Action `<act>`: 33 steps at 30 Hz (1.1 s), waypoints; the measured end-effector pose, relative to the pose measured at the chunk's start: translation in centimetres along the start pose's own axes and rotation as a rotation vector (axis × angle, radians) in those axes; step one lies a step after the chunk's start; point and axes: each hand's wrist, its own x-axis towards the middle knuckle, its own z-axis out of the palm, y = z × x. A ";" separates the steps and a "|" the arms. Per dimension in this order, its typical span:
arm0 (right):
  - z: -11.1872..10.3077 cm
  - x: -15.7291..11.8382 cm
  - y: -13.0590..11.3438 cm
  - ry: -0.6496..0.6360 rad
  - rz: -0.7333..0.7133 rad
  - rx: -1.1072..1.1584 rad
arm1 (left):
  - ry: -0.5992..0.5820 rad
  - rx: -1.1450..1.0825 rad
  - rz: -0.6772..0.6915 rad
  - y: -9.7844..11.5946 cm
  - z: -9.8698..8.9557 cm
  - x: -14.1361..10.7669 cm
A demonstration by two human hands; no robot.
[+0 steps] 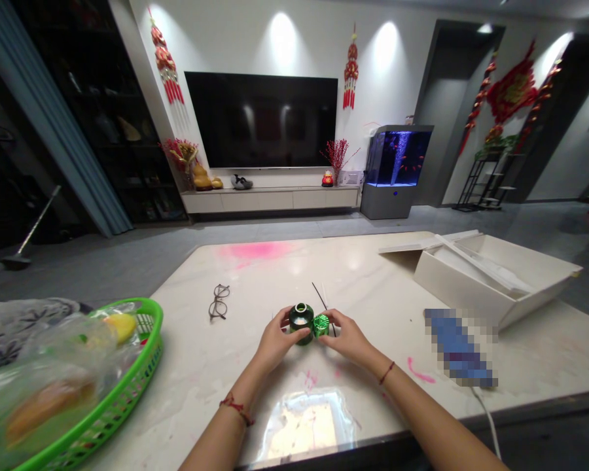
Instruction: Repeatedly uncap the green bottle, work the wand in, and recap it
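My left hand (283, 332) is wrapped round a small dark green glass bottle (301, 320) with a round open neck, held upright at the middle of the marble table. Between the thumb and fingers of my right hand (344, 332) is a shiny green cap (321, 325) with a patterned surface. The cap is close against the bottle's right side; whether they touch I cannot tell. Just behind my right hand lies a thin black stick (319, 294), partly hidden by the fingers.
Eyeglasses (218, 302) lie left of my hands. A green basket (150, 347) with bagged food stands at the left edge. On the right are a blurred-out blue object (459, 347) with a white cable (491, 418) and an open white box (491, 294). Pink stains (258, 250) mark the tabletop.
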 end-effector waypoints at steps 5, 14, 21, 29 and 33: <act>0.2 0.1 -0.2 -0.004 0.004 0.018 | -0.006 -0.002 -0.036 0.1 -0.7 0.0; 0.0 0.4 0.4 0.019 0.013 -0.012 | -0.003 -0.017 -0.081 0.3 -2.0 -0.1; -0.3 0.4 0.1 0.025 0.019 -0.027 | -0.068 0.021 -0.078 0.2 -3.1 -0.1; -0.5 0.3 -0.2 0.028 0.031 -0.013 | -0.052 0.058 -0.104 1.0 -4.0 -0.3; -0.5 0.3 -0.2 0.027 0.032 -0.010 | -0.014 0.070 -0.096 0.8 -4.2 -0.2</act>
